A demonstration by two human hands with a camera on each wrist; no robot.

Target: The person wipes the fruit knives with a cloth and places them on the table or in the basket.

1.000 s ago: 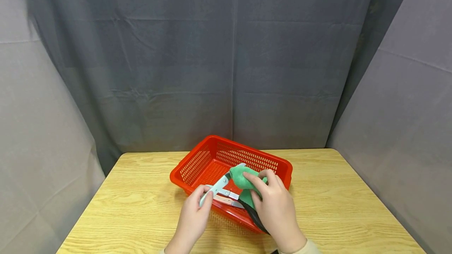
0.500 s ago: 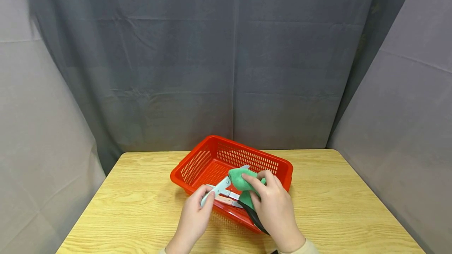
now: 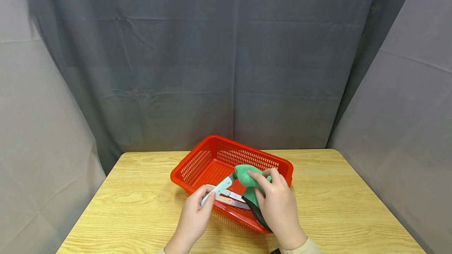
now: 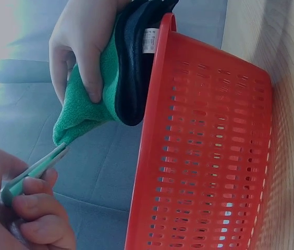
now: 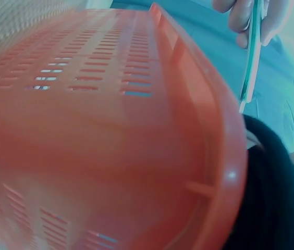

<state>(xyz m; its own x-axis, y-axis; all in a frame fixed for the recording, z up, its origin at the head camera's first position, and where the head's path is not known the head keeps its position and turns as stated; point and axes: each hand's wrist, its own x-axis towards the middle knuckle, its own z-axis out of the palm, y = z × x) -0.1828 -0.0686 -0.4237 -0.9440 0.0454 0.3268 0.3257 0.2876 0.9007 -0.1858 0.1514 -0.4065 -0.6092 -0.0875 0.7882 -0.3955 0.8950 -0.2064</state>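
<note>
My left hand (image 3: 195, 211) grips the pale mint handle of a knife (image 3: 219, 190), which slants up to the right over the basket. My right hand (image 3: 277, 205) pinches a folded green cloth (image 3: 247, 175) round the blade. Only a short dark stretch of blade shows near the handle; the tip is hidden. A black part of the cloth (image 4: 134, 67), bearing a white barcode label, hangs against the rim of the red basket (image 3: 197, 150). Inside that basket lie a knife with a pale blue handle (image 3: 226, 193) and one with a pink handle (image 3: 225, 200).
The basket has slotted walls and stands on a wood-grain table (image 3: 141, 195), turned at an angle. Dark grey curtains (image 3: 176, 69) hang behind the table. Lighter grey cloth (image 3: 402, 109) walls off each side.
The green cloth has slid left a little, then right and up along the blade with my right hand. The blade tip, visible earlier beyond the cloth, is now covered. My left hand stays almost still.
</note>
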